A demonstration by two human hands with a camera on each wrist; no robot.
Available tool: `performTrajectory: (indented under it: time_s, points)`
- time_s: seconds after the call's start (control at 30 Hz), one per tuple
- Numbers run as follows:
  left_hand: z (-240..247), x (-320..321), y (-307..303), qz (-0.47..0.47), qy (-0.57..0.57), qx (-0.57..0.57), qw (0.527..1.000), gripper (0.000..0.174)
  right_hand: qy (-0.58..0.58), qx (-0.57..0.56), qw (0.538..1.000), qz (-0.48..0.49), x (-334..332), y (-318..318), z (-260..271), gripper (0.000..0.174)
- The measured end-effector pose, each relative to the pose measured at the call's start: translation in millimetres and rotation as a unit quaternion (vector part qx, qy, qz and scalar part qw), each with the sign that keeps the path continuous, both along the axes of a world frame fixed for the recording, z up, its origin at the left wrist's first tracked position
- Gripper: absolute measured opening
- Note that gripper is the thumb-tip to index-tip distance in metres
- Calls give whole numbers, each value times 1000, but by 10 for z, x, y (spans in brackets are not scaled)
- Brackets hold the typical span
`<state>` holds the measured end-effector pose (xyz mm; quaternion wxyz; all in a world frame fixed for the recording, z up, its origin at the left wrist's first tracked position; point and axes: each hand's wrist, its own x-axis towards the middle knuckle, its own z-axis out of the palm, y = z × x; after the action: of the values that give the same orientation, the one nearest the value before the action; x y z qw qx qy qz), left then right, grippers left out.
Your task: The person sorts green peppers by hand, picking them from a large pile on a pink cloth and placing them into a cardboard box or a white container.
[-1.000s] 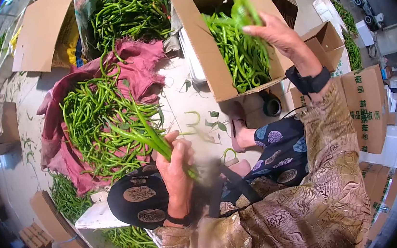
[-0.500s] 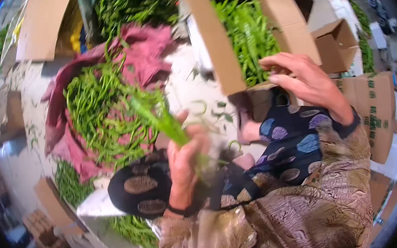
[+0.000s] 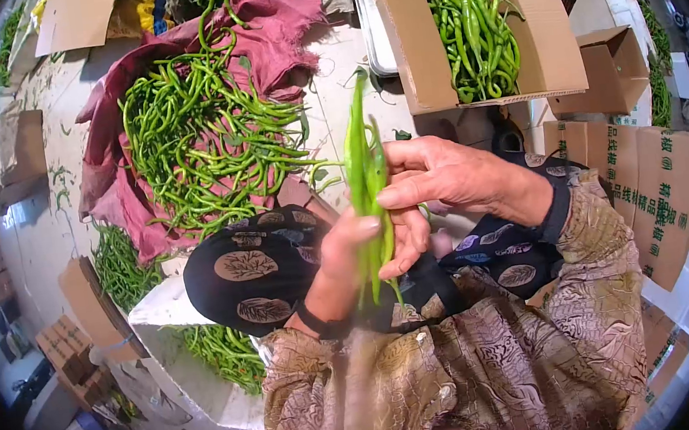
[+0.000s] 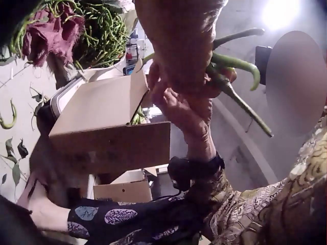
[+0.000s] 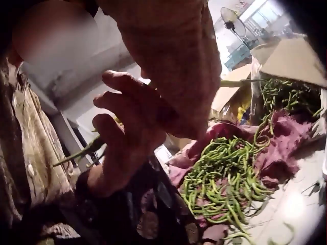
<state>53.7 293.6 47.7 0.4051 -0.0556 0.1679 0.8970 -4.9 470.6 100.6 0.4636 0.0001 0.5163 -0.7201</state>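
A small bunch of long green chili peppers [image 3: 358,163] stands nearly upright in front of the person's chest. My left hand [image 3: 338,253] grips the bunch low down, thumb in front and fingers curled round it. From the other side my right hand [image 3: 471,178] pinches the same peppers higher up, its thumb lying across them. In the left wrist view, several pepper stems and tips [image 4: 237,66] poke out past the hands. Thin stems [image 5: 82,153] also show beside the left hand [image 5: 130,130] in the right wrist view.
A pile of green chilies [image 3: 195,147] lies on a dark pink cloth [image 3: 283,28] at the left. An open cardboard box [image 3: 544,34] of chilies stands at the upper right. A white foam box [image 3: 162,314] with more chilies sits by the left knee; printed cartons [image 3: 644,192] stand at the right.
The right hand released its peppers in the cardboard box and came back to the bunch in the left hand, which it now pinches. The head view has shifted.
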Motion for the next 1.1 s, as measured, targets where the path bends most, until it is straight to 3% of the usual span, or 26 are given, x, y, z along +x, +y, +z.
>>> performTrajectory:
  time_s: [0.03,0.27,0.33,0.47,0.5,0.53,0.6,0.67,0.77,0.87,0.97,1.0,1.03,1.07,1.1]
  points:
    - [-41,9,-4,-2,3,23,1000,69,-51,-18,998,-27,25,-37,-35,37]
    - [65,55,24,11,-26,-20,999,59,-55,6,991,-121,60,-75,-44,27]
    - [31,14,30,5,6,-64,998,57,-62,-12,992,-111,32,-49,-66,30]
    - [-58,45,45,13,-43,-14,999,53,-19,49,993,-104,10,-31,-125,32]
    - [-92,43,11,-3,-2,-45,999,41,8,68,992,-108,14,-30,-164,32]
    - [-98,39,23,-4,1,-42,999,41,10,70,991,-110,20,-37,-143,32]
    - [-88,31,62,-8,65,-184,981,32,32,64,989,-130,26,-53,-81,29]
    - [8,9,119,27,21,-205,978,39,75,84,987,-115,16,-9,-110,27]
    - [-79,1,107,116,5,-281,953,27,144,200,969,-26,-5,66,-40,24]
    - [-160,-79,63,232,-76,-293,925,24,104,157,982,-26,44,136,-129,21]
    - [-97,-117,39,223,-62,-243,942,30,66,109,992,-20,-16,117,-17,21]
    - [-76,-117,57,213,-63,-203,954,33,26,81,996,-16,-23,111,16,22]
    - [-120,-103,85,206,-39,-210,955,38,24,67,997,-4,-16,103,-51,41]
    - [-133,-83,112,207,-40,-210,955,38,23,68,997,-2,15,80,-111,41]
    - [-136,-63,135,175,-22,-187,966,38,103,127,986,36,55,40,-170,51]
